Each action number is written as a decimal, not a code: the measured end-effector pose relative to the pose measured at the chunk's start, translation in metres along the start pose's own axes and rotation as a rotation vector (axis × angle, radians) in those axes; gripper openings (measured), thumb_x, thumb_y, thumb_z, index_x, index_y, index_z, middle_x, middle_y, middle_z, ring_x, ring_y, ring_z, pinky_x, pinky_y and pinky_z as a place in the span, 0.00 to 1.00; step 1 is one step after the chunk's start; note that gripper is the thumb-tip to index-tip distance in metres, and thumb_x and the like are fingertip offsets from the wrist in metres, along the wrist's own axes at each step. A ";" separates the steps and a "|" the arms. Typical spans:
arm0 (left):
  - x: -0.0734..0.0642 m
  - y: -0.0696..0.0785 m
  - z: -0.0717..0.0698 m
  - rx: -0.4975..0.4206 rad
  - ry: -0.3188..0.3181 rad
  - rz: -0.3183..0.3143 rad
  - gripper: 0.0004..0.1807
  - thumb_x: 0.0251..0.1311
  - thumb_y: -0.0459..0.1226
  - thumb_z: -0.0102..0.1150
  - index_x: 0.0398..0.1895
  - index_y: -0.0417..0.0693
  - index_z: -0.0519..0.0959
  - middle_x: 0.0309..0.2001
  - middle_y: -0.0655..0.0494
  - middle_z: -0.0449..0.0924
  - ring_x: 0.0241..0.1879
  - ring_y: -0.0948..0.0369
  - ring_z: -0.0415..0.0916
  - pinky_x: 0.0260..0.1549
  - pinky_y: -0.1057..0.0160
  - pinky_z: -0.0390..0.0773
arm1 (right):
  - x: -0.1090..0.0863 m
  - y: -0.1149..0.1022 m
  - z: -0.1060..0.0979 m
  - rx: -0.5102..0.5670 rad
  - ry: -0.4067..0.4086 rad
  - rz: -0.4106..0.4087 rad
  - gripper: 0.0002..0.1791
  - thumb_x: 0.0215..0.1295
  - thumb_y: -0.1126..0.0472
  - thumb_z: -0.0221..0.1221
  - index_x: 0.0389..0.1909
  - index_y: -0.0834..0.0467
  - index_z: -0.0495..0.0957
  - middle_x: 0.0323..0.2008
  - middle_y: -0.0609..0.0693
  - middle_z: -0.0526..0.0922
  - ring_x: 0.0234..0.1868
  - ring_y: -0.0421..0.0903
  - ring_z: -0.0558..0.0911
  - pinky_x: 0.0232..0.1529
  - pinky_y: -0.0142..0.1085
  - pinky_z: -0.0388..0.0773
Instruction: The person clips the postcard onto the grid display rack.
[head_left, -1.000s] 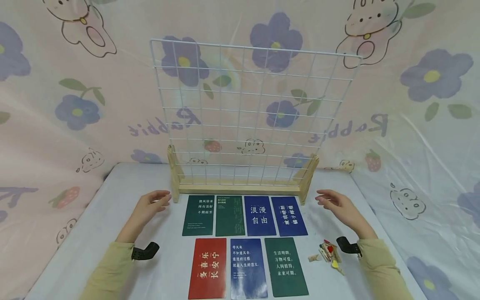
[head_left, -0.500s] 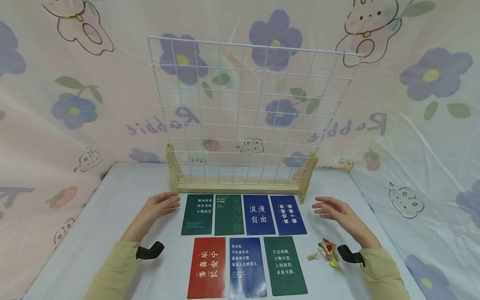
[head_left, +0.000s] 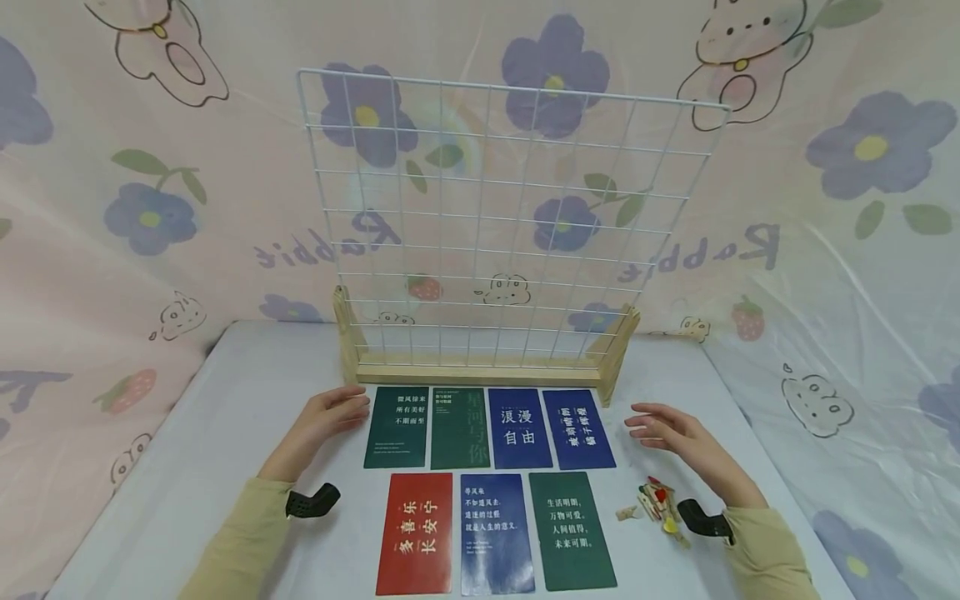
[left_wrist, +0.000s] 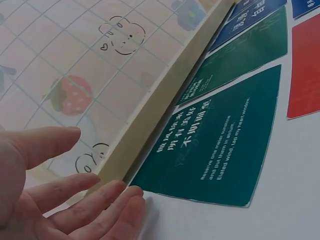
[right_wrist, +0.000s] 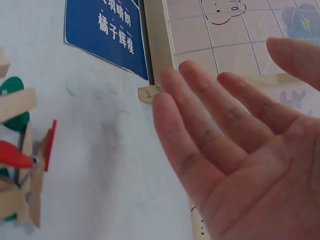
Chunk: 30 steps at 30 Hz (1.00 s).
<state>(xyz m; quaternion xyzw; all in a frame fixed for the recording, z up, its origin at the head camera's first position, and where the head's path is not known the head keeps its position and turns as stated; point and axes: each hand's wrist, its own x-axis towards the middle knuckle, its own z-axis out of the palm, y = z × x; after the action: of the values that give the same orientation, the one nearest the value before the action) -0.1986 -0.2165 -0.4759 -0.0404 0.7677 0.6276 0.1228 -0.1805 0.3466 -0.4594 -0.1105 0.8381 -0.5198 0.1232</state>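
Observation:
My left hand (head_left: 324, 423) hovers with loose fingers beside the dark green card (left_wrist: 215, 145), fingertips right at its left edge and holding nothing. Off to the right, my right hand (head_left: 678, 435) has its fingers extended, palm inward and nothing in it. Nearest to it are the blue card (head_left: 579, 429) with white writing and a small heap of wooden clothespins (head_left: 660, 508) with red, green and yellow decorations. In the back row also lie a second green card (head_left: 460, 429) and another blue card (head_left: 520, 429). The front row has a red card (head_left: 415, 533), a blue card (head_left: 497, 533) and a green card (head_left: 572, 531).
Behind the cards stands a white wire grid (head_left: 480, 200) in a wooden base (head_left: 480, 376) with upright side posts. A curtain (head_left: 247, 208) printed with flowers and rabbits hangs behind the white table (head_left: 285, 350). Black wrist cameras (head_left: 313, 501) sit at both wrists.
My left hand has moved right, up to the dark green card's left edge. The right hand has shifted slightly down and toward the cards. The cards and clothespins lie as before.

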 end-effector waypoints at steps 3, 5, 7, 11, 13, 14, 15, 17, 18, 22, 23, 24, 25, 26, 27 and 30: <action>0.002 -0.003 0.002 0.018 0.008 0.007 0.31 0.67 0.44 0.56 0.67 0.35 0.63 0.59 0.37 0.72 0.55 0.48 0.73 0.57 0.54 0.72 | 0.000 0.002 0.002 0.020 -0.016 0.012 0.27 0.76 0.52 0.45 0.67 0.65 0.61 0.57 0.64 0.75 0.54 0.52 0.78 0.52 0.36 0.77; 0.004 -0.004 0.003 0.020 0.022 0.007 0.30 0.67 0.44 0.56 0.66 0.36 0.64 0.57 0.37 0.73 0.54 0.49 0.74 0.55 0.54 0.73 | 0.000 0.002 0.003 0.036 -0.028 0.021 0.27 0.76 0.53 0.45 0.68 0.65 0.60 0.57 0.63 0.74 0.56 0.54 0.77 0.53 0.38 0.76; 0.006 -0.005 0.004 0.023 0.032 0.009 0.30 0.67 0.43 0.56 0.66 0.35 0.64 0.57 0.36 0.73 0.53 0.49 0.75 0.54 0.55 0.75 | 0.000 0.002 0.005 0.047 -0.038 0.028 0.27 0.77 0.53 0.44 0.68 0.65 0.60 0.58 0.64 0.74 0.56 0.57 0.76 0.54 0.40 0.76; 0.013 -0.008 0.007 0.012 0.062 0.004 0.29 0.67 0.41 0.57 0.65 0.32 0.65 0.57 0.35 0.73 0.51 0.49 0.76 0.50 0.57 0.78 | 0.000 0.003 0.008 0.063 -0.041 0.040 0.27 0.77 0.53 0.44 0.68 0.66 0.59 0.58 0.64 0.74 0.56 0.59 0.76 0.54 0.39 0.76; 0.017 -0.009 0.008 0.012 0.088 -0.001 0.29 0.66 0.40 0.58 0.64 0.31 0.65 0.55 0.35 0.74 0.49 0.51 0.78 0.47 0.59 0.79 | 0.000 0.003 0.009 0.066 -0.047 0.042 0.27 0.77 0.53 0.44 0.68 0.66 0.59 0.58 0.64 0.73 0.56 0.59 0.76 0.53 0.38 0.76; 0.019 -0.010 0.010 0.012 0.101 0.000 0.29 0.65 0.39 0.58 0.64 0.30 0.65 0.55 0.35 0.74 0.48 0.51 0.78 0.46 0.59 0.80 | -0.001 0.004 0.009 0.070 -0.050 0.045 0.27 0.77 0.53 0.44 0.68 0.65 0.58 0.59 0.64 0.73 0.57 0.59 0.76 0.53 0.37 0.76; 0.020 -0.010 0.011 0.012 0.113 -0.001 0.29 0.65 0.38 0.59 0.64 0.30 0.65 0.54 0.35 0.74 0.46 0.53 0.78 0.45 0.60 0.80 | -0.001 0.004 0.009 0.074 -0.053 0.046 0.27 0.77 0.53 0.44 0.69 0.66 0.58 0.59 0.65 0.73 0.57 0.58 0.76 0.53 0.36 0.76; 0.022 -0.010 0.013 0.024 0.144 -0.003 0.29 0.63 0.37 0.61 0.63 0.30 0.66 0.52 0.36 0.76 0.43 0.55 0.79 0.43 0.62 0.81 | -0.001 0.005 0.010 0.079 -0.061 0.048 0.27 0.77 0.53 0.43 0.69 0.65 0.58 0.60 0.64 0.72 0.57 0.58 0.75 0.53 0.35 0.76; 0.023 -0.009 0.014 0.037 0.159 -0.005 0.28 0.62 0.36 0.61 0.62 0.30 0.67 0.51 0.36 0.76 0.42 0.56 0.79 0.41 0.63 0.81 | -0.001 0.005 0.010 0.080 -0.064 0.050 0.27 0.77 0.53 0.43 0.69 0.65 0.57 0.60 0.64 0.72 0.57 0.58 0.75 0.53 0.35 0.76; 0.025 -0.009 0.018 0.119 0.209 0.003 0.28 0.59 0.34 0.64 0.60 0.29 0.69 0.48 0.36 0.78 0.38 0.57 0.80 0.37 0.64 0.82 | 0.000 0.006 0.011 0.085 -0.064 0.061 0.28 0.77 0.53 0.43 0.69 0.65 0.57 0.60 0.64 0.72 0.57 0.58 0.75 0.53 0.35 0.76; 0.026 -0.008 0.019 0.142 0.219 0.009 0.28 0.58 0.34 0.65 0.59 0.28 0.70 0.47 0.35 0.79 0.37 0.57 0.80 0.36 0.64 0.82 | 0.000 0.005 0.011 0.088 -0.064 0.064 0.28 0.77 0.52 0.43 0.69 0.65 0.58 0.60 0.64 0.72 0.57 0.58 0.75 0.54 0.35 0.76; 0.026 -0.008 0.020 0.164 0.229 0.015 0.28 0.57 0.34 0.66 0.58 0.28 0.70 0.46 0.35 0.79 0.36 0.57 0.80 0.35 0.64 0.82 | 0.000 0.005 0.011 0.090 -0.062 0.067 0.27 0.77 0.52 0.43 0.69 0.65 0.58 0.60 0.65 0.72 0.57 0.58 0.75 0.54 0.35 0.76; 0.026 -0.007 0.020 0.191 0.237 0.025 0.28 0.56 0.33 0.66 0.58 0.28 0.71 0.46 0.35 0.79 0.36 0.56 0.80 0.35 0.63 0.82 | 0.000 0.005 0.011 0.091 -0.063 0.070 0.27 0.77 0.53 0.43 0.69 0.65 0.58 0.60 0.65 0.72 0.57 0.58 0.75 0.54 0.35 0.76; 0.026 -0.007 0.021 0.218 0.247 0.034 0.28 0.55 0.33 0.67 0.57 0.28 0.71 0.45 0.35 0.80 0.36 0.55 0.80 0.35 0.63 0.82 | 0.001 0.004 0.011 0.092 -0.063 0.071 0.27 0.77 0.53 0.43 0.69 0.65 0.58 0.60 0.65 0.72 0.57 0.58 0.75 0.54 0.36 0.76; 0.026 -0.005 0.022 0.243 0.255 0.043 0.28 0.54 0.32 0.68 0.56 0.27 0.72 0.44 0.35 0.80 0.37 0.53 0.80 0.35 0.61 0.82 | 0.001 0.004 0.011 0.091 -0.067 0.071 0.27 0.77 0.53 0.43 0.69 0.66 0.58 0.60 0.65 0.72 0.57 0.58 0.75 0.54 0.36 0.75; 0.024 -0.004 0.025 0.289 0.273 0.062 0.28 0.51 0.31 0.70 0.54 0.27 0.73 0.42 0.34 0.80 0.38 0.50 0.80 0.35 0.59 0.82 | 0.000 0.004 0.011 0.084 -0.071 0.073 0.27 0.77 0.53 0.42 0.69 0.66 0.58 0.60 0.65 0.72 0.57 0.59 0.75 0.54 0.36 0.75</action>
<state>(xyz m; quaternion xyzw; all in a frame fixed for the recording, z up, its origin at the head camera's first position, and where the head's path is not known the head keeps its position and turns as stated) -0.2178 -0.1910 -0.4900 -0.0834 0.8603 0.5029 0.0025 -0.1775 0.3387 -0.4676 -0.0930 0.8143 -0.5452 0.1761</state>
